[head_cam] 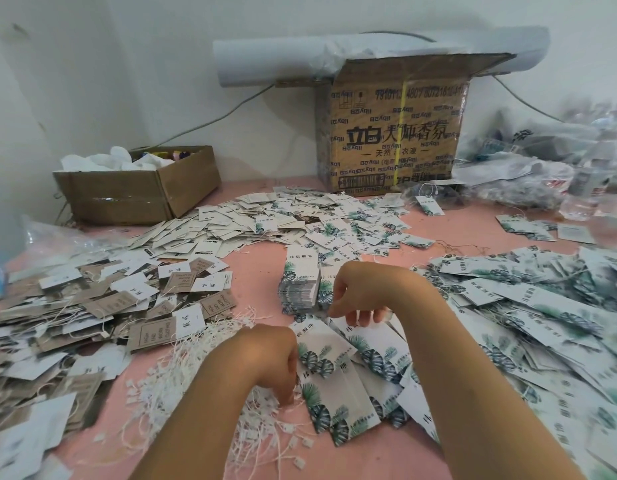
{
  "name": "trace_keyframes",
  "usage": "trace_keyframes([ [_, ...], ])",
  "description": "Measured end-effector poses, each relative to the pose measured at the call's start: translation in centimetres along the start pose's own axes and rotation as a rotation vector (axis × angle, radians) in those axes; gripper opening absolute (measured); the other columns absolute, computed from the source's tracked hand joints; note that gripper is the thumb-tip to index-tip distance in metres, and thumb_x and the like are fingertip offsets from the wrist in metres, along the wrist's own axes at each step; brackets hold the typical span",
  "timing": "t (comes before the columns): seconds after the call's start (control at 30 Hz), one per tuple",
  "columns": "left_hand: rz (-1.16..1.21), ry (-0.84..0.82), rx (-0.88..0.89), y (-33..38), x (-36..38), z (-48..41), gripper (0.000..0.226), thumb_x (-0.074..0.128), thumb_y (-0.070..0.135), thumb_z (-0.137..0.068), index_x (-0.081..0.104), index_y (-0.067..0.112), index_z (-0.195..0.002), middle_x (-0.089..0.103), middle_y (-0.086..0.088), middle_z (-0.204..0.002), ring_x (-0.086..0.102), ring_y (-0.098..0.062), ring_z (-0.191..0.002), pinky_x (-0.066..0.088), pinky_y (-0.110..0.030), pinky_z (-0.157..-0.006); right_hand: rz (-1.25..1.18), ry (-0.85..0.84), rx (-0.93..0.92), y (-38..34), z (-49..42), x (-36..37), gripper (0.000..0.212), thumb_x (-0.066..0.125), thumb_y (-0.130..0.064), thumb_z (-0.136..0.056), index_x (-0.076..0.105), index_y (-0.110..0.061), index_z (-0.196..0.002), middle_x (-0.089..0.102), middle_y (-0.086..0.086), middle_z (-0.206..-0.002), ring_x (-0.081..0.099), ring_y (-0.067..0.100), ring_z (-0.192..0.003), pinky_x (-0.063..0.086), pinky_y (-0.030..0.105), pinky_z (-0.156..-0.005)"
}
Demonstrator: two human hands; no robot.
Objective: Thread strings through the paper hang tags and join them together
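Your bare forearms reach forward from the bottom edge, both wrists bent down. Your left hand (pixel 274 358) sits nearer you, its fingers (pixel 288 393) curled under and mostly hidden. Your right hand (pixel 357 292) is farther out, its fingers (pixel 352 315) curled downward with tips close together. Neither grip can be made out.

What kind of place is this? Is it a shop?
Probably a small workroom, not a shop: heaps of paper hang tags cover the pink table, white strings lie beside them, and cardboard boxes stand at the wall.
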State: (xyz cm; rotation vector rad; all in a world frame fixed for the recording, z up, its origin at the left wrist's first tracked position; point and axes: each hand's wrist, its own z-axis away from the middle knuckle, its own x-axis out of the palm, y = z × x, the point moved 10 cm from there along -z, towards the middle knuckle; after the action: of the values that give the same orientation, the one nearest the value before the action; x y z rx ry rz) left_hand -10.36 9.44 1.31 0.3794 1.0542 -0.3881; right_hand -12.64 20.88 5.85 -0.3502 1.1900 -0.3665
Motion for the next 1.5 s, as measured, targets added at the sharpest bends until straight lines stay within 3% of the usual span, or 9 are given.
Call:
trace_keyframes([
  [0.17,0.152,0.055,0.077,0.2,-1.1,0.2,0.011,0.064,0.017,-0.085,0.069,0.014,-0.094,0.065,0.000,-0.086,0.047,-0.002,-0.060,0.037,-0.014,-0.051,-0.046,-0.038,-0.083,-0.9,-0.2,0.5,0.019,0.059,-0.023,-0.090,0.062,-0.012,-0.075,0.066,0.002,-0.067,0.058,0.013,-0.052,0.045,0.019,-0.045],
  [0.3,0.322,0.271,0.121,-0.4,-4.0,0.8,0.006,0.053,0.022,-0.094,0.057,0.023,-0.090,0.051,0.008,-0.099,0.053,-0.008,-0.086,0.045,-0.022,-0.076,-0.136,-0.141,-0.109,-1.6,0.0,1.8,0.037,0.043,-0.033,-0.098,0.063,-0.008,-0.078,0.066,0.000,-0.057,0.058,0.010,-0.046,0.045,0.018,-0.045],
  [0.4,0.480,0.446,0.137,-1.0,-6.0,1.7,0.004,0.050,0.027,-0.096,0.053,0.027,-0.093,0.035,0.012,-0.097,0.045,-0.001,-0.081,0.037,-0.020,-0.068,-0.285,-0.269,-0.168,-2.8,0.5,3.3,0.057,0.032,-0.052,-0.096,0.065,-0.008,-0.081,0.065,0.001,-0.053,0.058,0.011,-0.044,0.046,0.017,-0.045],
  [0.53,0.650,0.586,0.219,-0.5,-7.9,2.7,0.006,0.053,0.018,-0.093,0.059,0.020,-0.092,0.057,0.009,-0.081,0.050,-0.002,-0.066,0.038,-0.021,-0.060,-0.615,-0.300,-0.222,-4.3,0.3,3.9,0.063,0.026,-0.057,-0.094,0.063,-0.006,-0.084,0.067,0.009,-0.066,0.061,0.018,-0.054,0.051,0.024,-0.051],
  [0.7,0.791,0.684,0.246,-0.8,-8.8,3.4,0.010,0.064,0.015,-0.086,0.064,0.017,-0.076,0.058,0.015,-0.052,0.048,0.005,-0.047,0.037,-0.008,-0.049,-0.953,-0.325,-0.306,-5.3,0.3,2.7,0.041,0.039,-0.040,-0.097,0.063,-0.007,-0.091,0.070,0.010,-0.078,0.067,0.020,-0.069,0.057,0.031,-0.065],
  [0.93,0.753,0.789,0.283,-0.6,-9.9,4.6,0.017,0.069,0.011,-0.079,0.065,0.022,-0.067,0.054,0.016,-0.053,0.044,0.005,-0.048,0.035,-0.008,-0.048,-1.295,-0.237,-0.294,-4.8,-0.3,1.1,0.015,0.053,-0.011,-0.089,0.064,0.000,-0.091,0.068,0.011,-0.078,0.066,0.018,-0.067,0.058,0.027,-0.062],
  [1.2,0.743,0.558,0.306,0.2,-8.1,3.2,0.012,0.069,0.012,-0.080,0.068,0.019,-0.070,0.057,0.018,-0.052,0.046,0.004,-0.048,0.038,-0.009,-0.049,-1.700,0.099,-0.315,-1.9,-1.7,-1.7,0.017,0.048,0.009,-0.088,0.063,0.002,-0.093,0.066,0.008,-0.066,0.063,0.013,-0.054,0.054,0.022,-0.054],
  [1.37,0.667,0.428,0.253,0.0,-6.3,1.9,0.009,0.068,0.018,-0.082,0.067,0.022,-0.075,0.058,0.015,-0.062,0.048,0.006,-0.052,0.037,-0.007,-0.050,-1.167,0.478,-0.100,1.2,-2.1,-2.0,0.029,0.040,0.006,-0.091,0.066,-0.008,-0.088,0.053,0.002,-0.072,0.039,0.008,-0.045,0.032,0.016,-0.038],
  [1.5,0.588,0.452,0.186,-1.1,-5.7,1.1,0.009,0.065,0.019,-0.085,0.065,0.027,-0.080,0.057,0.014,-0.071,0.049,0.006,-0.058,0.036,-0.008,-0.053,-0.330,0.542,-0.104,-1.0,-2.5,-1.3,0.040,0.043,-0.005,-0.092,0.054,-0.017,-0.129,0.045,0.010,-0.125,0.050,0.010,-0.057,0.045,0.022,-0.059],
])
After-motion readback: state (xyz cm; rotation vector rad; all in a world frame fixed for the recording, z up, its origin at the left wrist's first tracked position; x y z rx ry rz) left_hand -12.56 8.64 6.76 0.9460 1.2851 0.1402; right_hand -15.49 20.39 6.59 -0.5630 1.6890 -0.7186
